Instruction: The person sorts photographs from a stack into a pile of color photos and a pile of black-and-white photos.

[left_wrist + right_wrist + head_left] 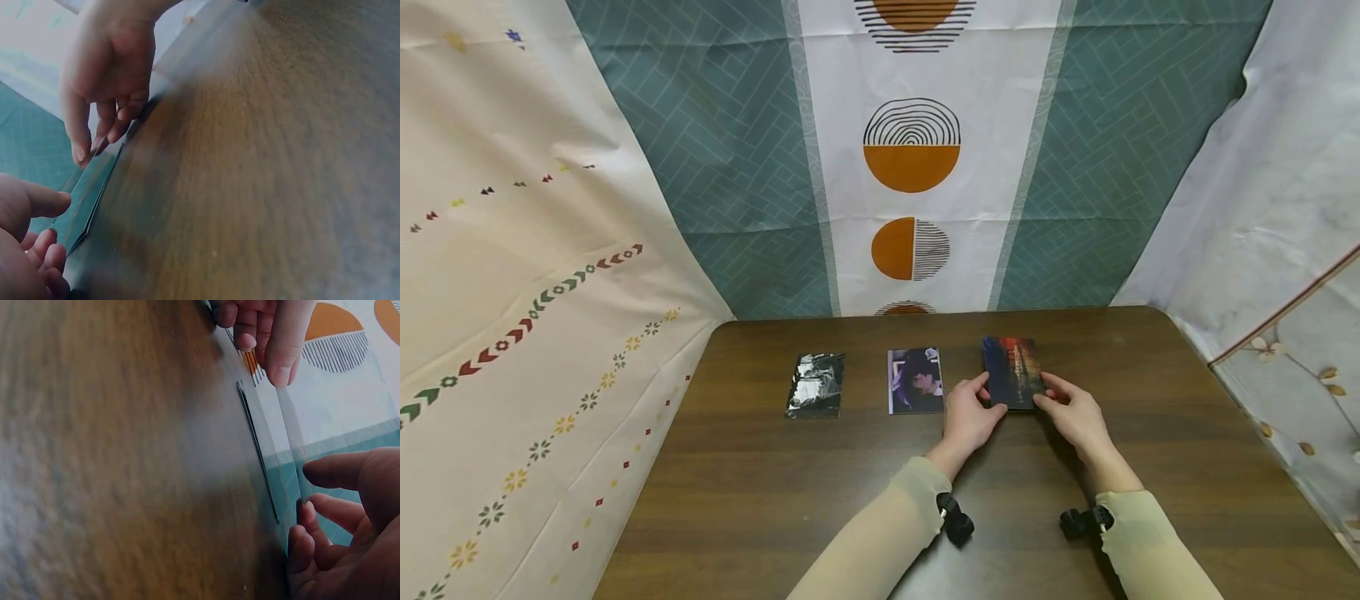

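Note:
Both hands hold a dark blue picture card (1013,375) with red and orange on it, at the right of a row on the table. My left hand (968,414) pinches its left edge between thumb and fingers. At the right edge, my right hand (1072,412) pinches it too. The right wrist view shows a thin clear-looking sheet (291,434) between the hands, above a dark thin edge (257,453) near the table. A portrait card (915,382) with purple tones lies just left of my left hand.
A glossy black and silver card (816,386) lies farther left on the brown wooden table (820,500). Patterned cloths hang behind the table (917,275) and along both sides. A black strap camera sits on each wrist.

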Demonstrator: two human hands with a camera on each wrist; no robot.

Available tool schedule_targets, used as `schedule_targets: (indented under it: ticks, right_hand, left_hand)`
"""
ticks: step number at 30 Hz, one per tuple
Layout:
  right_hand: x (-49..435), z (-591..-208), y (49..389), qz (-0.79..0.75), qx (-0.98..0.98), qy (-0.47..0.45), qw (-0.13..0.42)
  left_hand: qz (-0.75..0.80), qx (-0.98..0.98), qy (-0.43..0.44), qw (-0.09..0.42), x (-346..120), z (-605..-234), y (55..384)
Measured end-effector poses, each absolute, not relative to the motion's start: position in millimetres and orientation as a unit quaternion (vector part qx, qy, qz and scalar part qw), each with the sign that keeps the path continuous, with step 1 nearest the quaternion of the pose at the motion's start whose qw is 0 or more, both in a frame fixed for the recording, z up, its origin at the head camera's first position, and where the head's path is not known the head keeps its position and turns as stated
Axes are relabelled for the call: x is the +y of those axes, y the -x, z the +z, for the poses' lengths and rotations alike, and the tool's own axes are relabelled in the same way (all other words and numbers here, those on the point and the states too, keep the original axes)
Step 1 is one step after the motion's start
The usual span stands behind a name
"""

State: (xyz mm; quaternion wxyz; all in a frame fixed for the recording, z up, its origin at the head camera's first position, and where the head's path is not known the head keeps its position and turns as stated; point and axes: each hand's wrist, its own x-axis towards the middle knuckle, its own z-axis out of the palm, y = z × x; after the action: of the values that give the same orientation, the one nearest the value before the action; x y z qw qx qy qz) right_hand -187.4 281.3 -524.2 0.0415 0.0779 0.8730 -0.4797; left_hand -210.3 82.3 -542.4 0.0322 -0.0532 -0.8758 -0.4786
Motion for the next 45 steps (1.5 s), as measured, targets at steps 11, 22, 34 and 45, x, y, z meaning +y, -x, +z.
schedule_targets:
  ticks: [11,22,34,45]
  right_hand:
    - [286,-527,196,-0.435,0.896,-0.086,0.038]
    - [283,-528,201,-0.386,0.918,-0.087,0.032]
    - [285,-525,202,-0.359,0.929,-0.077,0.036]
    - [288,-528,204,-0.341,0.937,-0.064,0.032]
  left_hand:
    - [-0.419,-0.907,0.035,-0.008,88,-539,217]
    - [-0.383,-0.923,0.019,-0.038,90,-537,221]
    - [-0.352,-0.935,0.017,-0.045,92,-530,221]
    - [-0.343,-0.939,0.021,-0.037,93,-529,220]
